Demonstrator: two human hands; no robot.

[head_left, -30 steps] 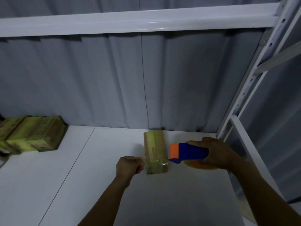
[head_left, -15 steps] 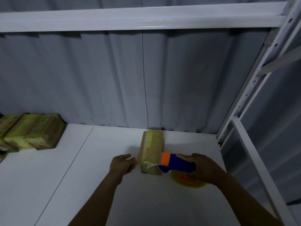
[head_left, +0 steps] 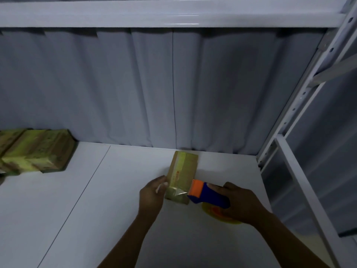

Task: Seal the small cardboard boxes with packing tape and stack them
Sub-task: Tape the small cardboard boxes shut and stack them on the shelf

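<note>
Cardboard box (head_left: 183, 175) lies on the worktop (head_left: 96, 209) between the hands, long axis running away from the person. Left hand (head_left: 152, 194) pinches its near-left edge; right hand (head_left: 239, 204), gripping the dispenser (head_left: 207, 194), touches the near-right corner.

A small brown cardboard box (head_left: 182, 175) is tilted near the shelf's back edge; taped boxes (head_left: 36, 151) are stacked at its left edge.

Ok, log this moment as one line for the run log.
left hand steadies small cardboard box | right hand holds blue-orange tape dispenser at near end | sealed boxes far left
</note>
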